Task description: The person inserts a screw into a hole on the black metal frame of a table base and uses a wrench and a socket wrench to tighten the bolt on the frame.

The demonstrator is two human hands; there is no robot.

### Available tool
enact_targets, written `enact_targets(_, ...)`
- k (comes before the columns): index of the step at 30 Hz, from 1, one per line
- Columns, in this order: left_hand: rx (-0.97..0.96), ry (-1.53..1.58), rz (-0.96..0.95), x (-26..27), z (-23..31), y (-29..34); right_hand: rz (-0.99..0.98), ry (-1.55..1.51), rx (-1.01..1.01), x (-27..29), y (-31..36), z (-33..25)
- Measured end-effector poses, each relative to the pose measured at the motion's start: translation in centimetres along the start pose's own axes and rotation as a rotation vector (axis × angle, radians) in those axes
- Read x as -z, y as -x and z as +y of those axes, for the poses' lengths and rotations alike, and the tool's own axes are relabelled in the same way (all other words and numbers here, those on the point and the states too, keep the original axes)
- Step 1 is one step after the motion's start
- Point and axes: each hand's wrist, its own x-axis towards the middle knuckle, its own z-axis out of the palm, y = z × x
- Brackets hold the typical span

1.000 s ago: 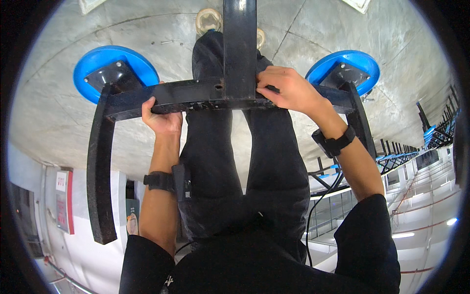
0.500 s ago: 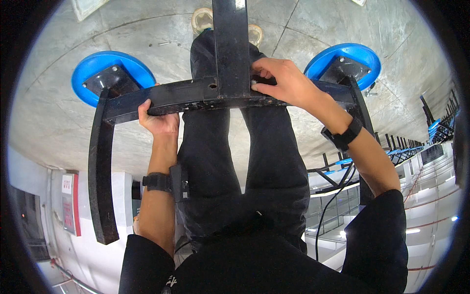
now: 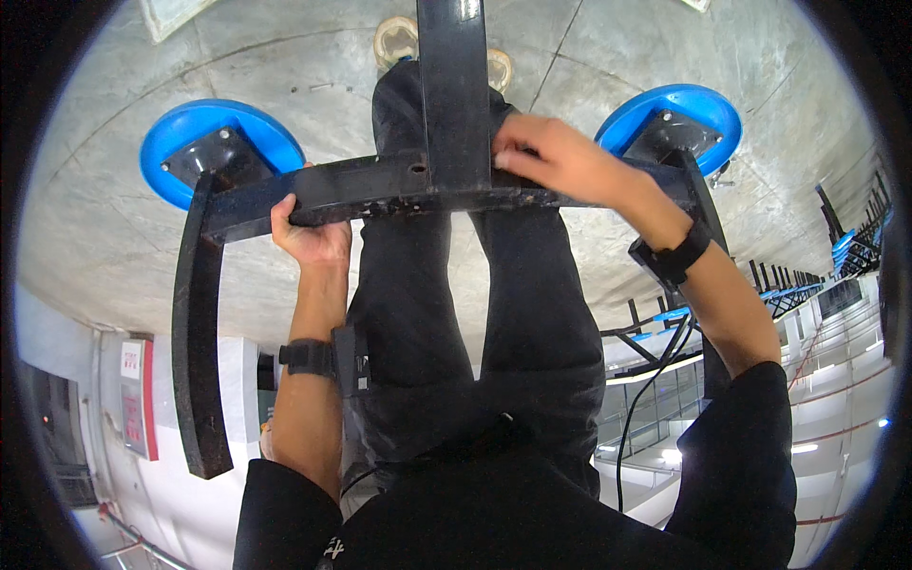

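A black metal frame (image 3: 454,104) lies in front of my legs, a straight beam meeting a curved crossbar (image 3: 366,190) at a joint. My left hand (image 3: 313,239) is wrapped around the crossbar from below, left of the joint, with the thumb on the near side. Just right of the joint, my right hand (image 3: 560,163) is closed, thumb and forefinger together against the frame. Whatever lies between those fingertips is too small and blurred to make out. A round bolt hole (image 3: 418,169) shows left of the beam.
Round blue seats on dark plates, one left (image 3: 285,142) and one right (image 3: 727,114), flank the crossbar. Small metal hardware (image 3: 323,87) lies on the concrete floor (image 3: 285,57). A black leg (image 3: 197,361) curves toward me at left. More blue-seated frames (image 3: 845,249) stand at far right.
My right hand has shifted slightly right and its fingers have curled more at the joint. My left hand keeps its grip on the crossbar. The whole view has moved slightly.
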Motion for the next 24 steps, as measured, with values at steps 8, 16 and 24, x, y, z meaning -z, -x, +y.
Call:
enact_targets(8, -0.053, 0.017, 0.040, 0.4, -0.2, -0.3, -0.238, 0.166, -0.578, 0.0, 1.5, 1.9)
enact_targets(16, -0.071, 0.015, 0.079, 0.8, -0.5, 0.2, -0.202, 0.454, -0.409, -0.6, 1.1, 2.1)
enact_targets(24, -0.073, 0.031, 0.041, 0.7, -0.7, -0.4, -0.092, 0.379, -0.576, -1.3, 1.7, 2.0)
